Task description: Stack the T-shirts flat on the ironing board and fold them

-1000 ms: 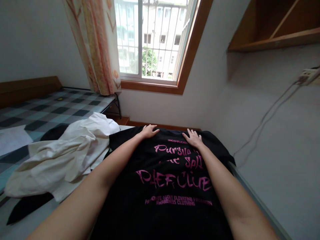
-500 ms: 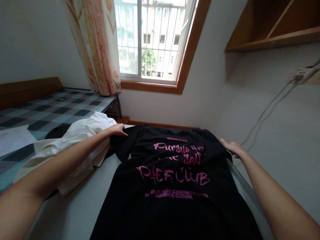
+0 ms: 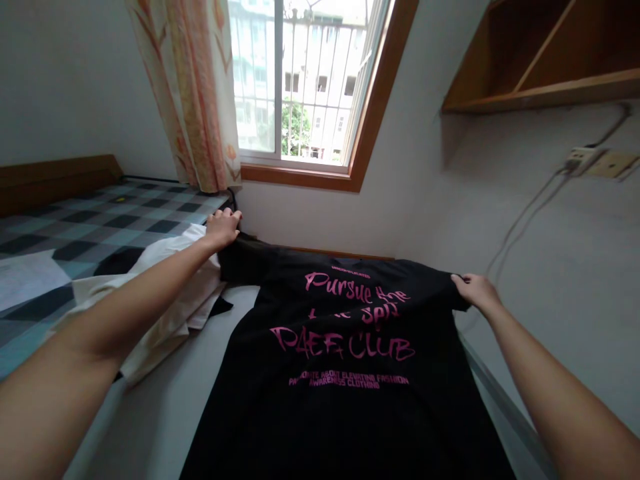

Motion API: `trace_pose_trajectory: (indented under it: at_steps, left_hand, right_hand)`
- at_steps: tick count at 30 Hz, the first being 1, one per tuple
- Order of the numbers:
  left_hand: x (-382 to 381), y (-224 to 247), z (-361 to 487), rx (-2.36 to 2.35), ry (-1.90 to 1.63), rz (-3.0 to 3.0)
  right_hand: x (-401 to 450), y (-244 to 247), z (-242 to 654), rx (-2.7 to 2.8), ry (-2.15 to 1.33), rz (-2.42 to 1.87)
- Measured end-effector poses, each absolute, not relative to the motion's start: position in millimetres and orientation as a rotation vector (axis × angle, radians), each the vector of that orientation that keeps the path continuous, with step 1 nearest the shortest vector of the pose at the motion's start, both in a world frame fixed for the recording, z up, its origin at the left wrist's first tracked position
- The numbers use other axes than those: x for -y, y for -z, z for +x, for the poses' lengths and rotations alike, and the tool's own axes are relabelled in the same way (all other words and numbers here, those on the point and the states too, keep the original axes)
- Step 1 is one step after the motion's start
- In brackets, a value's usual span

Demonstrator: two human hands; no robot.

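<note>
A black T-shirt (image 3: pixel 350 427) with pink lettering lies spread over a pale board or tabletop (image 3: pixel 135 427), its collar end away from me. My left hand (image 3: pixel 223 228) is closed on the sleeve at the left and holds it raised. At the right, my right hand (image 3: pixel 477 292) pinches the other sleeve between thumb and fingers. The shirt is stretched between both hands, with a fold running across the upper lines of print. Its bottom hem lies outside the view.
White and cream clothes (image 3: pixel 165 267) are heaped left of the shirt, partly under my left arm. A bed with a checked cover (image 3: pixel 90 217) stands beyond them. A wall shelf (image 3: pixel 545 93) and a socket with a cable (image 3: pixel 580 160) are on the right. A curtain (image 3: pixel 200 100) hangs beside the window.
My left hand has risen, lifting the left sleeve. My right hand has closed on the right sleeve and drawn it outward. The shirt's upper part is pulled wider and its print shows more clearly.
</note>
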State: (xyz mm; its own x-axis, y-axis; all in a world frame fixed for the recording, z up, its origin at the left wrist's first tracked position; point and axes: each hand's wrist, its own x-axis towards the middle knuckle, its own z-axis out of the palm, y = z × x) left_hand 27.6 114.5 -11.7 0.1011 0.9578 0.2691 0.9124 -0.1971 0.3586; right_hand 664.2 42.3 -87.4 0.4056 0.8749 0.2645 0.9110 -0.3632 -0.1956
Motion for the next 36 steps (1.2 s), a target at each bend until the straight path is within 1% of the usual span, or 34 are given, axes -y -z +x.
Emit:
trace_pose_trajectory:
  at_steps: [2,5,8,12,16,21,29,33,36]
  left_hand:
    - [-104,25,38,-1.888,-0.652,2.307]
    - [-81,46,54,-1.774,-0.534,2.399]
    - [-47,63,63,-1.46,-0.332,2.561]
    - [6,78,66,-1.075,-0.394,2.693]
    - [45,95,68,-0.907,-0.34,2.798]
    - [70,116,72,-0.906,-0.114,2.821]
    - [114,117,63,-0.82,-0.042,2.824]
    - [100,109,62,-0.877,-0.105,2.804]
    - [68,104,73,-1.098,-0.231,2.761]
  right_hand:
    - [-36,86,649,1.582,0.113,-2.435]
    - [-15,86,621,1.671,0.208,-2.454]
    - [18,89,598,1.865,0.141,-2.423]
    - [65,107,570,2.054,0.001,-2.214]
    - [100,139,546,2.17,-0.062,-1.974]
    - [127,158,540,2.293,-0.075,-2.054]
    - [184,134,571,2.45,-0.322,-2.045]
    - [179,118,572,2.404,-0.335,-1.991]
    - [147,115,557,2.244,-0.157,-1.937]
